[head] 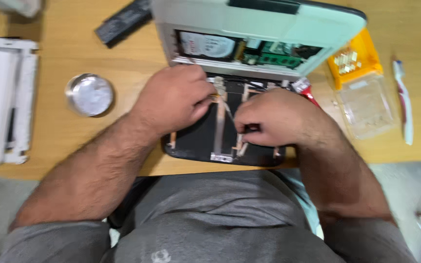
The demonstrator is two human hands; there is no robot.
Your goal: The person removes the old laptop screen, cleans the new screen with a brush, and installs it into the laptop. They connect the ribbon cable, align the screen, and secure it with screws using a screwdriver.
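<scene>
An opened laptop lies on the wooden table. Its pale base [269,24] is turned up, with a hard drive [205,46] and green memory boards [281,56] exposed. In front of it lies a black panel [200,141] with pale strips taped across it. My left hand [171,100] rests on the panel's upper left and pinches a small part at the hinge edge. My right hand [276,117] presses down on the panel's right side, fingers curled around a strip. A red-handled tool [305,90] pokes out behind that hand; whether the hand holds it is unclear.
A round metal tin [89,94] sits to the left. A white laptop part [1,97] lies at the far left edge. A black battery [123,20] is at the back. An orange and clear screw box [364,90] and a toothbrush [403,100] are at the right.
</scene>
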